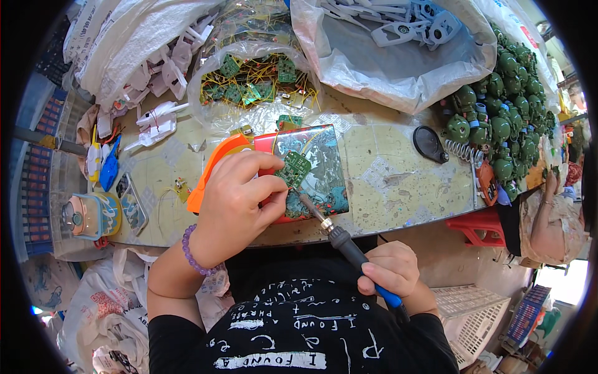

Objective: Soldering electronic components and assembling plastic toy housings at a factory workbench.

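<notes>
My right hand is wrapped round the handle of a soldering iron, black and blue with a metal barrel. Its tip points up and left to the lower edge of a small green circuit board. My left hand is closed in a pinch at the board's left edge. What lies between those fingertips is too small to make out. Under the board is a flat, worn rectangular block with red edges. An orange curved piece is partly hidden behind my left hand.
A clear bag of wired circuit boards stands at the back. White plastic parts lie left, near a phone. A large white sack holds white parts. Green round parts, a spring and a black oval are right.
</notes>
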Demonstrator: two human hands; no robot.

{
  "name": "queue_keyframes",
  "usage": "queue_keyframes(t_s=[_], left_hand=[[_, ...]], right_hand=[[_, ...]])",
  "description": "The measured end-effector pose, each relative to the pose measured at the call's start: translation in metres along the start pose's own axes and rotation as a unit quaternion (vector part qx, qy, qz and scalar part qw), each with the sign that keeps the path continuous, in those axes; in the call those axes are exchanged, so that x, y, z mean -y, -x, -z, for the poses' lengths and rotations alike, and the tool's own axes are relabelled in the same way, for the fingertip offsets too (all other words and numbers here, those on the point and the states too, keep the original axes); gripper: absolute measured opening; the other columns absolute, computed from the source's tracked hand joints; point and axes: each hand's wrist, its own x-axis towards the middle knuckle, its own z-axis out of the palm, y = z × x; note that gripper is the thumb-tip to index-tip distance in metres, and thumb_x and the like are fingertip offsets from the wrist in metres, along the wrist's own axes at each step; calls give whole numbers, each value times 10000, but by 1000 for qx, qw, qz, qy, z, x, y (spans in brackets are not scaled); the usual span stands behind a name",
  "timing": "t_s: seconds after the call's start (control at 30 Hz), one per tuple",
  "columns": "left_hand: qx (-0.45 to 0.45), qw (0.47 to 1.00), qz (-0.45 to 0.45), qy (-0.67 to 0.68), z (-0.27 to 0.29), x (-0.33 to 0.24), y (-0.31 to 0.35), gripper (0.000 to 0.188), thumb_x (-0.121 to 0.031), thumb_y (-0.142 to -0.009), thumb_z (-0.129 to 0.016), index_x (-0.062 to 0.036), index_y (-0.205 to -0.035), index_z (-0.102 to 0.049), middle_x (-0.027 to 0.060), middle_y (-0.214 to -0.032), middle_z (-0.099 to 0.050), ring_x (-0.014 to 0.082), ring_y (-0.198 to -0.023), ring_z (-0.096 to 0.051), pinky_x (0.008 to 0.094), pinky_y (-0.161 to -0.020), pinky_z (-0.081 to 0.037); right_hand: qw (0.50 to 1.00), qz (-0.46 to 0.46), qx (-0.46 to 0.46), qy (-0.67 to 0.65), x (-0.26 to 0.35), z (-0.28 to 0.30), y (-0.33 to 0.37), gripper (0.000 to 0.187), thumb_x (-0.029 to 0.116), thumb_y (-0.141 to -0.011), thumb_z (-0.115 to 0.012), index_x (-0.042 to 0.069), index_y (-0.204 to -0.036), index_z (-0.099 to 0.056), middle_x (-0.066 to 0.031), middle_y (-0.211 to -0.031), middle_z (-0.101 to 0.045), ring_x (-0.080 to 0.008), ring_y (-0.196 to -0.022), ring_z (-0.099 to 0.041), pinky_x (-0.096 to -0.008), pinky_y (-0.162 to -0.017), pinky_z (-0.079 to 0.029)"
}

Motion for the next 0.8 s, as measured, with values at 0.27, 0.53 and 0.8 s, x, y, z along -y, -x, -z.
queue_keyframes(t_s=[0.27,0.53,0.8], left_hand=[[-3,1000,1,-5,0,-2,-1,115,-34,-669,-717,-56,-748,-636,57,-939,-631,272,-890,-608,393,-785,-480],[-2,1000,-4,-13,1,-1,0,121,-38,-670,-721,-54,-748,-630,56,-939,-632,270,-885,-605,391,-781,-477],[-1,1000,0,-21,2,-3,-1,118,-44,-671,-723,-60,-747,-634,47,-944,-643,261,-880,-608,398,-825,-463]], right_hand=[[1000,8,-18,-7,0,4,-1,310,151,-757,-784,40,-1006,-635,-31,-764,-634,-182,-650,-638,-259,-507,-490],[999,-15,-41,4,1,9,1,268,139,-779,-766,37,-985,-628,-39,-778,-628,-203,-644,-639,-291,-520,-508],[988,-46,-146,10,-8,8,7,183,168,-842,-706,24,-916,-620,-68,-698,-617,-223,-576,-623,-314,-515,-507]])
